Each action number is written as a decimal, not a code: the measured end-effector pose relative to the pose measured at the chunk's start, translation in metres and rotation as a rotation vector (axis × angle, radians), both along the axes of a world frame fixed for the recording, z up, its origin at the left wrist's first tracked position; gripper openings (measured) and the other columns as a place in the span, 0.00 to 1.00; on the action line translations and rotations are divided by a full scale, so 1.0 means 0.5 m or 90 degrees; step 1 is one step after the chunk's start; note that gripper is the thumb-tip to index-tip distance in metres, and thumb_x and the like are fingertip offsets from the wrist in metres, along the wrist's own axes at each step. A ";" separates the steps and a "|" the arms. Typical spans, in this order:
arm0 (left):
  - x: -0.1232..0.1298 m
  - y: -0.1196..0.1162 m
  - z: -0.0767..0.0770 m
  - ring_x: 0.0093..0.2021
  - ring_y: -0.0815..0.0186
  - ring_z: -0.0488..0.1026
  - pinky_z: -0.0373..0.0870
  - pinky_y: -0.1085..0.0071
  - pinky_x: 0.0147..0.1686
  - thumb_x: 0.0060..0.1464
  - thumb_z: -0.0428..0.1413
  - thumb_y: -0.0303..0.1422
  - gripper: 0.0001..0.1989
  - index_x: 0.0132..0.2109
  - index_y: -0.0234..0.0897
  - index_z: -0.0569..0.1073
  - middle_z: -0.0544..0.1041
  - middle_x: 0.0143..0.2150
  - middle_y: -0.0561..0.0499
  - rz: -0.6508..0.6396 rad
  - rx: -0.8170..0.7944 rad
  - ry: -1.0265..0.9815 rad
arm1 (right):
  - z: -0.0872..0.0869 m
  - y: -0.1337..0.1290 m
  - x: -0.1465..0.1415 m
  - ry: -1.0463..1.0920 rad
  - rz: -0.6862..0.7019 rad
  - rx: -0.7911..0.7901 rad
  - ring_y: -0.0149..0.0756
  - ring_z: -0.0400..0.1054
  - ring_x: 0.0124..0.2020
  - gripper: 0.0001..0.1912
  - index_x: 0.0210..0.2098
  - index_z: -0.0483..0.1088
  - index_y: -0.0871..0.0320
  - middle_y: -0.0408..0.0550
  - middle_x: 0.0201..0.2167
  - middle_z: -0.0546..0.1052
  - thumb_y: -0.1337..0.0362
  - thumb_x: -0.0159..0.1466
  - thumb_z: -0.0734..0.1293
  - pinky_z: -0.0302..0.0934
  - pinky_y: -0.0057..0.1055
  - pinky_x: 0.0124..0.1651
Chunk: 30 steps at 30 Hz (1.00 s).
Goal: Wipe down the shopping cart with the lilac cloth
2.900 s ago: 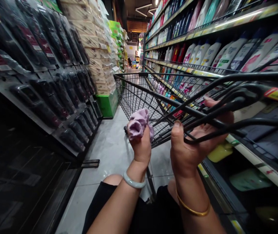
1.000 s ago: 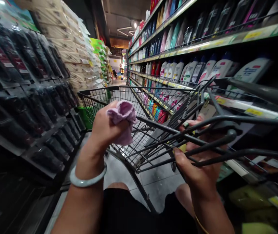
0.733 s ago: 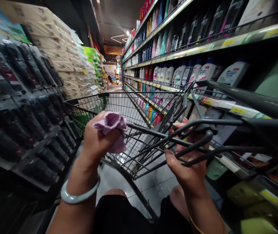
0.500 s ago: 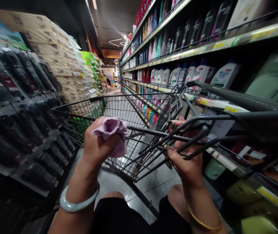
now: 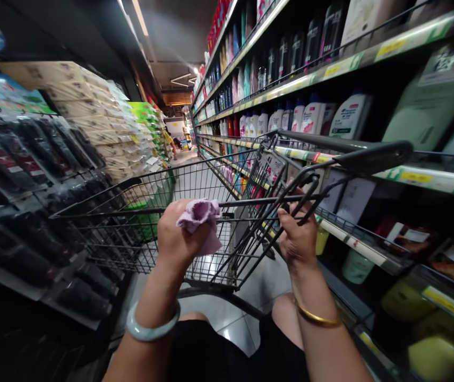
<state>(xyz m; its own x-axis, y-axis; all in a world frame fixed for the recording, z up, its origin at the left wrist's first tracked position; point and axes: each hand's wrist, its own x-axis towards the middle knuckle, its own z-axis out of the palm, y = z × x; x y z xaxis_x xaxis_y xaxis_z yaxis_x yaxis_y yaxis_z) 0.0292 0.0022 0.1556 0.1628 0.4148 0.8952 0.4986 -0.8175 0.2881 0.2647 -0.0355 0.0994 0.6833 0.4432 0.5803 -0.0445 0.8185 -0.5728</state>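
Note:
A dark grey wire shopping cart (image 5: 250,202) stands turned at an angle in front of my knees, its handle (image 5: 322,141) towards the right. Bunched in my left hand (image 5: 174,233) is a light purple cloth (image 5: 210,243); the fist is closed round it at the cart's near top rail. The rail runs into this fist, and the fingers on its far side are hidden. My right hand (image 5: 299,233) grips the bent metal bars below the handle, thumb on the near side, fingers partly behind the bars.
Shelves (image 5: 306,79) of shampoo bottles line the right side, close to the cart's handle. On the left hang packaged dark goods (image 5: 23,154) beside stacked beige packs (image 5: 91,116). A tiled aisle (image 5: 185,157) runs ahead between them.
The cart has swung round, its handle end moving left and its far left corner reaching further left. My left hand with the cloth has shifted right. The view has turned slightly.

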 end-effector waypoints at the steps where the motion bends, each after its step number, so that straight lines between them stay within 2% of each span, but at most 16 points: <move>1: 0.003 0.002 0.001 0.38 0.59 0.75 0.73 0.62 0.42 0.45 0.60 0.31 0.10 0.39 0.41 0.79 0.81 0.36 0.49 -0.007 -0.007 0.000 | -0.001 0.006 0.001 0.028 -0.020 -0.007 0.39 0.75 0.55 0.27 0.52 0.74 0.51 0.46 0.51 0.81 0.57 0.54 0.78 0.69 0.42 0.61; 3: 0.010 0.006 0.002 0.37 0.60 0.74 0.73 0.64 0.40 0.44 0.60 0.31 0.10 0.37 0.41 0.78 0.79 0.34 0.50 -0.021 -0.028 -0.002 | -0.008 0.018 0.003 0.085 -0.044 -0.019 0.37 0.75 0.50 0.26 0.49 0.73 0.53 0.45 0.47 0.80 0.54 0.54 0.79 0.70 0.39 0.58; 6: 0.019 0.016 0.003 0.34 0.61 0.73 0.72 0.65 0.38 0.43 0.60 0.31 0.08 0.35 0.42 0.77 0.77 0.31 0.51 -0.039 -0.055 -0.008 | -0.030 0.036 0.003 0.148 -0.023 -0.034 0.33 0.74 0.45 0.27 0.46 0.71 0.54 0.43 0.44 0.78 0.48 0.54 0.79 0.70 0.34 0.52; 9: 0.031 0.027 0.001 0.34 0.61 0.72 0.72 0.64 0.39 0.43 0.60 0.30 0.07 0.34 0.42 0.76 0.77 0.32 0.50 -0.046 -0.054 0.004 | -0.058 0.051 -0.006 0.143 0.040 -0.096 0.30 0.73 0.40 0.29 0.45 0.70 0.53 0.41 0.41 0.77 0.41 0.56 0.77 0.68 0.29 0.45; 12: 0.046 0.029 0.005 0.35 0.59 0.74 0.73 0.62 0.42 0.44 0.60 0.29 0.09 0.36 0.42 0.78 0.79 0.34 0.49 -0.037 -0.043 0.038 | -0.082 0.066 -0.013 0.119 0.116 -0.178 0.29 0.70 0.31 0.30 0.43 0.67 0.54 0.39 0.32 0.75 0.36 0.59 0.75 0.66 0.28 0.36; 14: 0.057 0.019 0.011 0.42 0.56 0.77 0.74 0.59 0.47 0.47 0.61 0.31 0.09 0.39 0.41 0.79 0.81 0.39 0.46 -0.017 -0.013 0.064 | -0.093 0.077 -0.011 0.108 0.134 -0.191 0.28 0.67 0.26 0.31 0.41 0.66 0.54 0.36 0.27 0.73 0.34 0.59 0.73 0.64 0.29 0.33; 17: 0.068 -0.011 0.011 0.56 0.51 0.76 0.71 0.55 0.59 0.55 0.64 0.38 0.14 0.48 0.40 0.79 0.81 0.53 0.42 0.017 0.088 0.065 | -0.106 0.097 0.002 0.090 0.136 -0.179 0.26 0.62 0.23 0.32 0.39 0.67 0.54 0.34 0.24 0.69 0.32 0.58 0.73 0.60 0.28 0.30; 19: 0.067 -0.030 -0.009 0.58 0.51 0.76 0.70 0.54 0.62 0.56 0.66 0.40 0.18 0.51 0.40 0.78 0.80 0.56 0.41 0.051 0.173 0.068 | -0.114 0.110 0.011 0.092 0.145 -0.178 0.26 0.61 0.23 0.35 0.38 0.68 0.55 0.34 0.23 0.69 0.30 0.55 0.74 0.58 0.27 0.30; 21: 0.057 -0.041 -0.047 0.55 0.53 0.76 0.71 0.56 0.60 0.57 0.66 0.38 0.17 0.51 0.40 0.77 0.81 0.54 0.42 0.090 0.217 0.106 | -0.121 0.121 0.018 0.102 0.160 -0.178 0.26 0.62 0.24 0.37 0.39 0.69 0.56 0.35 0.23 0.69 0.29 0.52 0.75 0.59 0.27 0.31; 23: 0.040 -0.042 -0.091 0.51 0.54 0.77 0.72 0.58 0.56 0.59 0.64 0.36 0.13 0.50 0.41 0.76 0.81 0.50 0.42 0.110 0.177 0.179 | -0.126 0.128 0.020 0.104 0.171 -0.186 0.27 0.63 0.25 0.38 0.39 0.69 0.56 0.36 0.25 0.70 0.28 0.52 0.74 0.61 0.27 0.32; 25: 0.022 -0.036 -0.124 0.50 0.54 0.77 0.73 0.59 0.53 0.58 0.62 0.35 0.13 0.50 0.40 0.76 0.81 0.49 0.42 0.108 0.080 0.242 | -0.126 0.126 0.018 0.096 0.100 -0.195 0.30 0.66 0.29 0.37 0.41 0.69 0.55 0.39 0.29 0.72 0.28 0.54 0.72 0.67 0.31 0.37; 26: 0.014 -0.033 -0.131 0.50 0.53 0.77 0.74 0.59 0.52 0.57 0.63 0.36 0.14 0.50 0.40 0.76 0.81 0.49 0.42 0.107 0.042 0.247 | -0.124 0.120 0.014 0.087 0.010 -0.198 0.33 0.69 0.34 0.37 0.43 0.69 0.55 0.42 0.33 0.73 0.29 0.56 0.71 0.70 0.35 0.42; 28: 0.009 -0.031 -0.124 0.51 0.52 0.76 0.74 0.57 0.53 0.55 0.64 0.38 0.17 0.50 0.40 0.76 0.81 0.50 0.41 0.118 0.010 0.205 | -0.113 0.095 -0.003 0.040 -0.240 -0.181 0.40 0.70 0.45 0.32 0.47 0.69 0.55 0.49 0.42 0.73 0.34 0.61 0.71 0.70 0.46 0.55; 29: 0.011 -0.032 -0.111 0.52 0.51 0.76 0.73 0.56 0.54 0.54 0.65 0.40 0.18 0.50 0.40 0.76 0.80 0.51 0.41 0.125 0.009 0.171 | -0.103 0.077 -0.017 -0.008 -0.352 -0.153 0.43 0.69 0.50 0.27 0.47 0.68 0.55 0.51 0.45 0.72 0.39 0.64 0.71 0.68 0.51 0.60; 30: 0.016 -0.036 -0.093 0.53 0.51 0.76 0.73 0.55 0.56 0.54 0.65 0.41 0.18 0.49 0.40 0.76 0.80 0.51 0.42 0.136 0.010 0.133 | -0.091 0.057 -0.034 -0.076 -0.429 -0.113 0.44 0.68 0.53 0.23 0.48 0.68 0.55 0.52 0.47 0.71 0.43 0.67 0.71 0.66 0.53 0.63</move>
<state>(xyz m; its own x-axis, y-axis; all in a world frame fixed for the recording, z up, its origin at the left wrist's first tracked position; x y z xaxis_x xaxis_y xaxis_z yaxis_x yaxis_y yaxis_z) 0.0372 -0.0159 0.1091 0.2548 0.4465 0.8577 0.7072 -0.6910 0.1496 0.2478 -0.0072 0.0537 0.7785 0.0413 0.6263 0.5105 0.5390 -0.6700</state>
